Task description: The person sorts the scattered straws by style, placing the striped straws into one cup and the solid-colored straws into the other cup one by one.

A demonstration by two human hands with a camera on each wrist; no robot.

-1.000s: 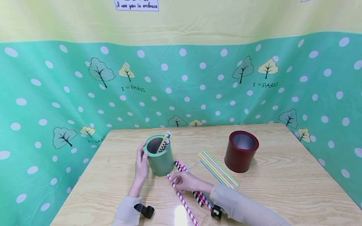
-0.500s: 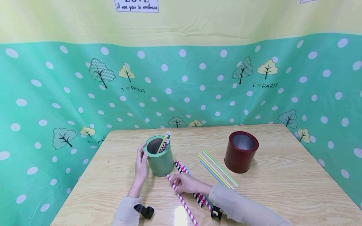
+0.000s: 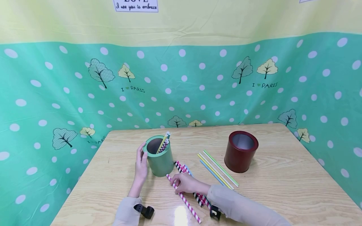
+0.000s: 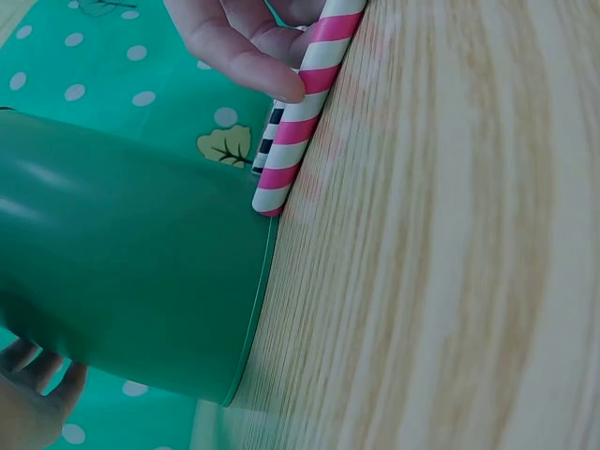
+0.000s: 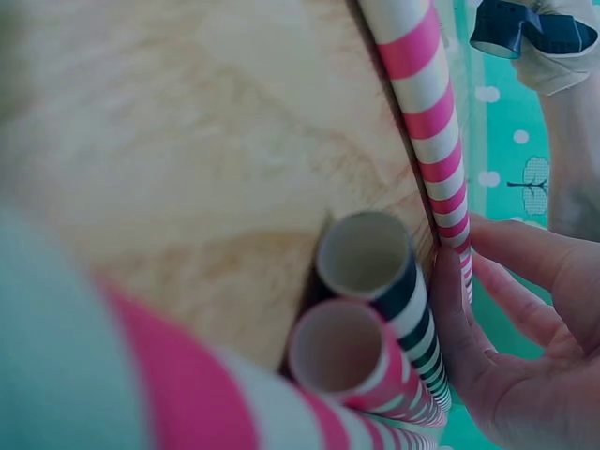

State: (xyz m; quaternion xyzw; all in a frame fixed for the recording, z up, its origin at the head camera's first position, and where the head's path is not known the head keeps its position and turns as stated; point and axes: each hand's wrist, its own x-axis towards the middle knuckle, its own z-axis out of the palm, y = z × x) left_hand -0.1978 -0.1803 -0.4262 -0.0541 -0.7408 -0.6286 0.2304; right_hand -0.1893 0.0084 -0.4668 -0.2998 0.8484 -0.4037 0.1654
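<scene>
A green can [image 3: 161, 164] stands upright at the middle left of the table, with several patterned straws [image 3: 163, 145] leaning inside. My left hand [image 3: 141, 168] grips its left side, fingers up at the rim; in the left wrist view, fingertips [image 4: 66, 384] touch its wall. A pink-and-white striped paper straw [image 3: 189, 205] lies along the table, its far end at the can's base. Thumb and fingers of my right hand [image 3: 185, 183] pinch it near that end. Beside it, partly under the right forearm, lie a black-and-white straw [image 5: 412, 319] and a pink patterned straw [image 5: 345, 349].
Plain blue, yellow, white and green straws [image 3: 221, 168] lie side by side right of the right hand. A dark red can [image 3: 239, 158] stands upright at the back right, its inside bare. Behind the wooden table [image 3: 282, 175] hangs a green polka-dot curtain [image 3: 183, 69].
The pinched striped straw has shifted slightly: its near end has swung right and come up into view, its far end a touch left. The left hand and the green can have stayed put.
</scene>
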